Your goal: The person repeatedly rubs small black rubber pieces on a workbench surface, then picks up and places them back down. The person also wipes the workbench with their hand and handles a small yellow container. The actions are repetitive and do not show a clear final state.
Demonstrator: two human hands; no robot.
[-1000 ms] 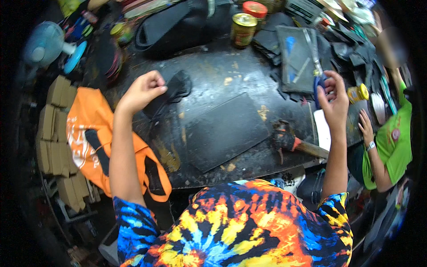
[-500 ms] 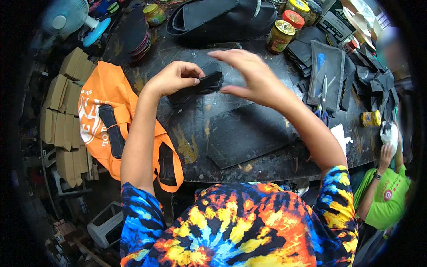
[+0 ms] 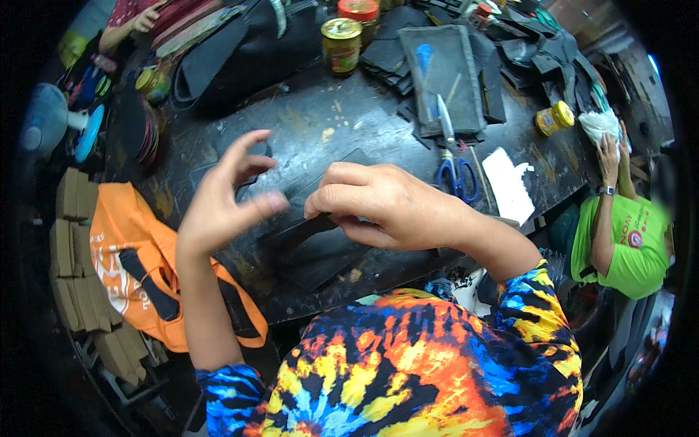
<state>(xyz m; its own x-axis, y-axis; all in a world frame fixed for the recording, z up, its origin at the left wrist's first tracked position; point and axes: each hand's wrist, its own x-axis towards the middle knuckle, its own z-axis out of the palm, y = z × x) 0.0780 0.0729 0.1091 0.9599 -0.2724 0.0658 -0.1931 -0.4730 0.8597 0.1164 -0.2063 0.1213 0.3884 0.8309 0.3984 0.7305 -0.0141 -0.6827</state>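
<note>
Far left: stack of tan cardboard-like pieces (image 3: 73, 255) off the bench edge, orange bag (image 3: 124, 255) with black straps hanging beside them, both out of the work zone. Left hand (image 3: 222, 200) is raised above the dark worktable (image 3: 320, 124), fingers spread and loose, gripping nothing; looks like it's hovering beside the piece to steady or take it. Right hand (image 3: 378, 207) is curled over, thumb and fingers pinching a flat black strip (image 3: 306, 229) of leather-like material. The strip sits low over the table near the front edge, just above a flat black sheet (image 3: 320, 255) lying there, probably as a work pad. Can't tell if the strip touches the sheet. Behind: yellow-lidded jar (image 3: 341, 45) and a big black bag (image 3: 240, 51) at the back. Right of centre: blue-handled scissors (image 3: 455, 171) lying flat, blades pointing away, within easy reach of the right hand; white paper scrap (image 3: 507, 186) next to them. Far right: small yellow container (image 3: 553, 116), then another person in a green shirt (image 3: 626, 240), their hand up at the table edge.
</note>
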